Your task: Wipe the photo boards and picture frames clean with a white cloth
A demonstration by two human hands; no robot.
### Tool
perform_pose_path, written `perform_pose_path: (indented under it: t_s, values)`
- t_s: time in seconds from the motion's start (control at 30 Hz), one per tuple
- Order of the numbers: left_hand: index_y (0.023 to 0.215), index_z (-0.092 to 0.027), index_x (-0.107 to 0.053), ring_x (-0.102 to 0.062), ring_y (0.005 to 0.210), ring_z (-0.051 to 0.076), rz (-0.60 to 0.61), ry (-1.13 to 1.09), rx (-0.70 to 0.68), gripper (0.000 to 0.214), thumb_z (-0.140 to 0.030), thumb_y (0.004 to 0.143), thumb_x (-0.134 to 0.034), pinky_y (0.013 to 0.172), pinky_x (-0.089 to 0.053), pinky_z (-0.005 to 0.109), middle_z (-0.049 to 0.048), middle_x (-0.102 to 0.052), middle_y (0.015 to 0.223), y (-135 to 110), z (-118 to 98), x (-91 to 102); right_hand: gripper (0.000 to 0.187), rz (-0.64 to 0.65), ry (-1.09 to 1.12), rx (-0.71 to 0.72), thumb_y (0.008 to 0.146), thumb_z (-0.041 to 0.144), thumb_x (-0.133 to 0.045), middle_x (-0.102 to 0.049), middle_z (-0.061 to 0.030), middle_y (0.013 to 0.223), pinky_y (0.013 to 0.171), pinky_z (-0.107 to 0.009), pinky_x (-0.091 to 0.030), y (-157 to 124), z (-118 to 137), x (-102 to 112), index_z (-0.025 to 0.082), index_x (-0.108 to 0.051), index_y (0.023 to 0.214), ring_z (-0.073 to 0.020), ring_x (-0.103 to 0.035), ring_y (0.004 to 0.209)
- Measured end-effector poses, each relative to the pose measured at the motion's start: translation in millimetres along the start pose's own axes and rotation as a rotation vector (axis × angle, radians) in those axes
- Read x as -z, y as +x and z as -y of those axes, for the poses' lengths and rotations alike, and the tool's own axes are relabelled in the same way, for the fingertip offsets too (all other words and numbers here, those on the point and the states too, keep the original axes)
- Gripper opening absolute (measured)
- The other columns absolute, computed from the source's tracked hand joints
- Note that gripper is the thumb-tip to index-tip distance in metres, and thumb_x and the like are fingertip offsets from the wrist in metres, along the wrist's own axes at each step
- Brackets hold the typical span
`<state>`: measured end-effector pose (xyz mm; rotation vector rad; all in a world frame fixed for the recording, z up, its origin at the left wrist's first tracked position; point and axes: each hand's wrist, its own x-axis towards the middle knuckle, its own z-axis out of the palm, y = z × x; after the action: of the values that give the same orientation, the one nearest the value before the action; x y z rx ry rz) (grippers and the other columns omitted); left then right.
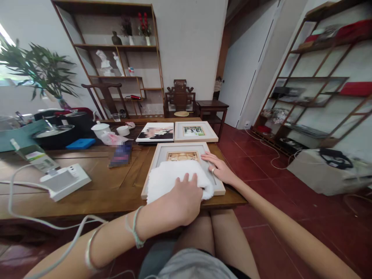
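Observation:
A light-wood picture frame (pixel 222 188) lies face up at the table's front edge, with a small tan print (pixel 183 155) inside a pale mount. A folded, fluffy white towel (pixel 162 178) covers its lower part. My left hand (pixel 187 193) presses down on the towel, fingertips sunk into its pile and fingers partly curled round it. At the frame's right side rests my right hand (pixel 219 167), fingers stretched out and lying on the rail and the face. Whether its thumb hooks the outer edge is hidden.
Behind are a second picture frame (pixel 213 135) and a white-edged photo panel (pixel 155 131). Leftward on the wooden table (pixel 133 186) are a white power strip (pixel 69 181) with cables, a blue box (pixel 80 143), a white teapot (pixel 100 131) and a dark pot. Red tiled floor lies right.

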<state>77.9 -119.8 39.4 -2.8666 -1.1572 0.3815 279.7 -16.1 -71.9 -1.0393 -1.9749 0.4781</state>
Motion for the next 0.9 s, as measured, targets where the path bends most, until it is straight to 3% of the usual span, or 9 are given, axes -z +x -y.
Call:
perform_pose_path:
  t_s: [0.1,0.27,0.4,0.5,0.6,0.67,0.77,0.9]
  values:
    - [0.115,-0.009,-0.057,-0.036,0.129,0.037,0.019,-0.033,0.053,0.035,-0.022,0.092,-0.035,0.095,-0.040,0.051,0.0224,-0.039,0.139,16.7,9.3,-1.3,0.044,0.012,0.017,-0.017,0.077,0.017,-0.049,-0.055,-0.0069,0.132,0.110,-0.050,-0.026,0.5,-0.4,1.1,0.022,-0.061,0.119,-0.0242,-0.035,0.133]
    - [0.125,-0.010,-0.049,-0.020,0.136,0.039,-0.063,-0.028,0.163,0.038,-0.021,0.094,-0.029,0.099,-0.033,0.056,0.0215,-0.025,0.147,69.3,57.0,-10.4,0.048,0.040,0.034,0.019,0.074,0.016,-0.050,-0.053,-0.0100,0.134,0.111,-0.050,-0.024,1.3,-2.8,1.4,0.018,-0.059,0.122,-0.0257,-0.034,0.134]
    - [0.126,-0.014,-0.049,-0.011,0.138,0.038,-0.078,-0.027,0.145,0.038,-0.022,0.095,-0.027,0.100,-0.029,0.059,0.0183,-0.018,0.151,89.0,74.7,-8.1,0.039,0.022,0.064,-0.036,0.085,0.026,-0.046,-0.053,-0.0081,0.134,0.112,-0.049,-0.023,2.9,-4.0,-0.7,0.021,-0.060,0.121,-0.0245,-0.034,0.133]
    - [0.121,-0.018,-0.054,-0.020,0.137,0.036,0.002,-0.038,0.078,0.034,-0.017,0.092,-0.035,0.096,-0.035,0.058,0.0169,-0.031,0.146,79.6,59.6,-4.4,0.039,-0.013,0.104,-0.078,0.090,0.039,-0.042,-0.049,-0.0063,0.138,0.113,-0.048,-0.019,3.6,-4.7,-2.3,0.024,-0.059,0.122,-0.0231,-0.033,0.135]
    - [0.118,-0.020,-0.056,-0.025,0.135,0.034,0.049,-0.060,-0.032,0.034,-0.017,0.092,-0.035,0.094,-0.039,0.055,0.0159,-0.039,0.142,54.2,30.1,-0.2,0.047,-0.030,0.134,-0.080,0.090,0.049,-0.041,-0.043,-0.0064,0.142,0.114,-0.046,-0.017,2.9,-5.1,-3.1,0.024,-0.055,0.127,-0.0226,-0.029,0.136]
    - [0.118,-0.017,-0.056,-0.024,0.136,0.035,0.053,-0.087,-0.101,0.034,-0.020,0.092,-0.034,0.097,-0.037,0.055,0.0169,-0.034,0.145,35.4,10.6,3.0,0.051,-0.032,0.138,-0.079,0.089,0.053,-0.039,-0.043,-0.0065,0.142,0.114,-0.045,-0.018,2.1,-5.1,-3.2,0.024,-0.053,0.129,-0.0225,-0.029,0.136]
    - [0.119,-0.010,-0.055,-0.022,0.136,0.037,0.051,-0.128,-0.084,0.036,-0.020,0.091,-0.036,0.102,-0.031,0.057,0.0191,-0.024,0.149,17.9,-8.1,6.9,0.049,-0.023,0.124,-0.067,0.090,0.052,-0.038,-0.046,-0.0056,0.140,0.114,-0.045,-0.019,1.7,-4.4,-3.0,0.025,-0.055,0.127,-0.0225,-0.031,0.136]
    - [0.120,-0.008,-0.054,-0.021,0.136,0.036,0.034,-0.153,-0.018,0.036,-0.019,0.089,-0.038,0.103,-0.029,0.057,0.0182,-0.023,0.149,24.6,-4.9,5.5,0.043,-0.002,0.100,-0.056,0.090,0.042,-0.040,-0.048,-0.0054,0.138,0.113,-0.047,-0.021,2.4,-4.0,-2.1,0.025,-0.056,0.126,-0.0232,-0.031,0.135]
